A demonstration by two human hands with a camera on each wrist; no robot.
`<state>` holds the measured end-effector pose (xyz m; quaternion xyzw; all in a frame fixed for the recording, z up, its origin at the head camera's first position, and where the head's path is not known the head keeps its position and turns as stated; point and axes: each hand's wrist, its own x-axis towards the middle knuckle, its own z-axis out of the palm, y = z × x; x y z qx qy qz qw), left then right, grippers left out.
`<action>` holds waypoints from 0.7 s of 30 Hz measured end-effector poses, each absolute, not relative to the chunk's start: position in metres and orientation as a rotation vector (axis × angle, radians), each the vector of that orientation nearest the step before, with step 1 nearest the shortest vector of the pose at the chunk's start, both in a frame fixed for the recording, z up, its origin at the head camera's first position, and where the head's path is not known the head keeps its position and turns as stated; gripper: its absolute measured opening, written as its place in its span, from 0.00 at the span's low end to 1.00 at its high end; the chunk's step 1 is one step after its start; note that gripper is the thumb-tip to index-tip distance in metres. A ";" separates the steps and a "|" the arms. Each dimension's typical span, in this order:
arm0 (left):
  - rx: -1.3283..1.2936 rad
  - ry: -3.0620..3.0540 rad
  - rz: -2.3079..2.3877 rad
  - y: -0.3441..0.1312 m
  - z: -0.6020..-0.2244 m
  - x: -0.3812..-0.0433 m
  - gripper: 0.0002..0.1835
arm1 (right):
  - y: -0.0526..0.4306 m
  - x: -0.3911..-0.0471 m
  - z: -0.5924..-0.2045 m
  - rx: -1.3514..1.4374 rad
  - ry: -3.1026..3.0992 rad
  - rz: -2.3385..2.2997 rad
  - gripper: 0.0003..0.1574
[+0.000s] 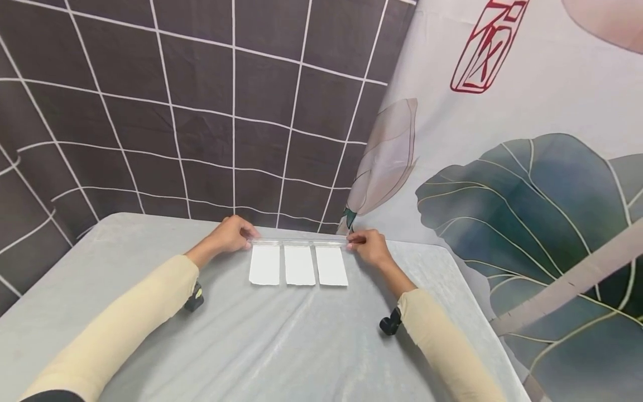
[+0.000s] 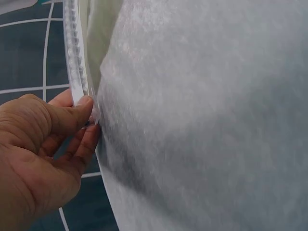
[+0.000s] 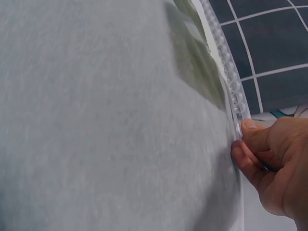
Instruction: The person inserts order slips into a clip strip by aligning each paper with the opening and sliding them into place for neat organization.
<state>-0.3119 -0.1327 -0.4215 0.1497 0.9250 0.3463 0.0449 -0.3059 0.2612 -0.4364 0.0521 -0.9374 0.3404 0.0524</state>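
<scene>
A long clear plastic strip (image 1: 298, 242) with a row of bubble-like bumps stretches between the two hands, near the far edge of the covered table (image 1: 221, 335). My left hand (image 1: 232, 233) pinches its left end between thumb and fingers. At the other end, my right hand (image 1: 370, 247) grips the strip in the same way. Just below it, side by side with narrow gaps, are a left white paper piece (image 1: 264, 266), a middle one (image 1: 300, 266) and a right one (image 1: 332, 267). Their top edges meet the strip in the head view. Both wrist views show the bumpy strip (image 2: 76, 53) close up.
A dark curtain with a white grid (image 1: 201, 134) hangs behind the table. To the right is a pale cloth printed with large leaves (image 1: 522, 190). Small black cameras (image 1: 389, 322) sit on both wrists, beside the cream sleeves (image 1: 120, 318).
</scene>
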 end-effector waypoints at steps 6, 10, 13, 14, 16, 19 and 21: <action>0.491 2.817 1.057 -0.125 -0.426 -0.317 0.19 | 0.270 -0.303 -0.439 0.134 -2.853 1.021 0.14; 0.498 2.820 1.050 -0.124 -0.424 -0.317 0.19 | 0.271 -0.302 -0.439 0.119 -2.861 1.028 0.15; 0.501 2.821 1.041 -0.123 -0.424 -0.317 0.20 | 0.271 -0.301 -0.439 0.109 -2.860 1.038 0.15; 0.496 2.822 1.039 -0.123 -0.424 -0.317 0.20 | 0.271 -0.301 -0.439 0.108 -2.860 1.037 0.15; 0.487 2.820 1.041 -0.122 -0.425 -0.318 0.20 | 0.271 -0.301 -0.440 0.103 -2.859 1.036 0.15; 0.475 2.813 1.043 -0.121 -0.425 -0.318 0.20 | 0.271 -0.301 -0.441 0.099 -2.860 1.029 0.14; 0.487 2.805 1.046 -0.121 -0.424 -0.317 0.20 | 0.271 -0.300 -0.441 0.101 -2.861 1.024 0.14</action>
